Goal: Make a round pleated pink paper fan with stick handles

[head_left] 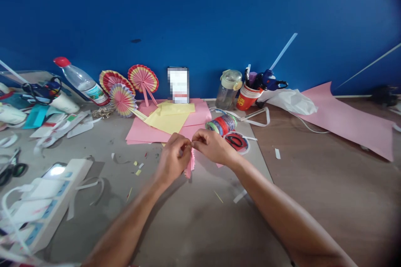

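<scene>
Near the middle of the table, my left hand point(176, 156) is closed around a piece of pleated pink paper point(189, 166), whose folded edge hangs below the fingers. My right hand point(211, 145) meets it at the top, thumb and finger pinched together at the paper's upper end. What exactly lies between the right fingertips is too small to make out. Behind the hands are pink sheets point(142, 131) with yellow sheets point(172, 119) on top. Just beyond the right hand lies a roll of colourful cord point(222, 124).
Paper fans point(143, 79) and a phone point(179, 85) lean against the blue wall. A plastic jar point(229, 87) and a red cup of tools point(249, 96) stand at the back right. A power strip point(59, 204) lies at left; a large pink sheet point(351, 121) at right.
</scene>
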Demonstrator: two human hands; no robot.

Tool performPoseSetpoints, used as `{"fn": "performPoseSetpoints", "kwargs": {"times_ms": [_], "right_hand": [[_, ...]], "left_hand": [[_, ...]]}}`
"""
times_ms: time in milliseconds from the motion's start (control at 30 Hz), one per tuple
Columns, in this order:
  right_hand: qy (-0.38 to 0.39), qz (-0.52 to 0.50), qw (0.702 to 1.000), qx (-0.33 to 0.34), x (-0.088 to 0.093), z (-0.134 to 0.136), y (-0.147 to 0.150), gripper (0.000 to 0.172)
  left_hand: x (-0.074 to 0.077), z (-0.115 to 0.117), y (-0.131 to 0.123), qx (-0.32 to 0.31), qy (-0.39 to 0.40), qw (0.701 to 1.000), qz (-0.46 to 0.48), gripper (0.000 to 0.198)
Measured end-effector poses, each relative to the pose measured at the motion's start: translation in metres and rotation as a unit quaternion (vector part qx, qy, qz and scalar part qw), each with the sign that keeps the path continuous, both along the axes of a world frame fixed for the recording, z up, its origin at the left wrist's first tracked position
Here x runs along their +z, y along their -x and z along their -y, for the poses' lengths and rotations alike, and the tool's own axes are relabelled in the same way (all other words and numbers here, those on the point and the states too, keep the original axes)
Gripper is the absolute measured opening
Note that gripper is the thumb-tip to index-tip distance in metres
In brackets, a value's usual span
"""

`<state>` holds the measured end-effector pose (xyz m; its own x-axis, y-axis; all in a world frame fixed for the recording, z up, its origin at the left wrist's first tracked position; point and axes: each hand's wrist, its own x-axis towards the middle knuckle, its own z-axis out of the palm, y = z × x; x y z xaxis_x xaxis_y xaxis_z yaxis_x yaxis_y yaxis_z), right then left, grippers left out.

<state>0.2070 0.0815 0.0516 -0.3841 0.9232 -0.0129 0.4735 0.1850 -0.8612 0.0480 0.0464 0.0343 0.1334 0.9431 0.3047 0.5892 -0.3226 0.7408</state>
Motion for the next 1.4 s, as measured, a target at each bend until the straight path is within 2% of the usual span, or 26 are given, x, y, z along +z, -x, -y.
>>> {"fn": "performPoseSetpoints", "kwargs": {"times_ms": [67,167,300,433,500,700,933,1200,1400], "right_hand": [[-0.011,-0.002,1.000,0.015,0.000,0.001,-0.002,0.007],[-0.021,-0.017,0.999,0.038,0.001,0.002,-0.003,0.009],[-0.046,-0.033,0.998,0.038,0.003,0.003,-0.003,0.012],[-0.041,-0.041,0.998,0.022,0.003,0.004,-0.001,0.012],[-0.036,-0.051,0.998,0.021,0.003,0.004,-0.001,0.012],[-0.037,-0.046,0.998,0.017,0.001,0.002,-0.002,0.013],[-0.037,-0.037,0.998,0.016,0.001,0.004,-0.001,0.012],[-0.032,-0.041,0.998,0.021,-0.001,0.001,-0.004,0.013],[-0.019,-0.058,0.998,0.026,-0.001,0.000,-0.005,0.014]], "left_hand": [[0.002,-0.002,0.001,-0.011,0.112,0.989,0.099,0.013],[0.003,-0.006,0.007,-0.071,0.245,0.940,0.225,0.019],[0.003,-0.010,0.012,-0.123,0.306,0.889,0.317,0.027],[0.004,-0.010,0.013,-0.125,0.350,0.844,0.386,0.025],[0.004,-0.010,0.014,-0.132,0.352,0.832,0.409,0.023],[0.002,-0.010,0.016,-0.163,0.346,0.832,0.401,0.032],[0.000,-0.011,0.011,-0.098,0.332,0.849,0.398,0.025],[-0.002,-0.012,0.012,-0.062,0.288,0.860,0.416,0.018],[-0.002,-0.012,0.011,-0.041,0.269,0.869,0.414,0.022]]}}
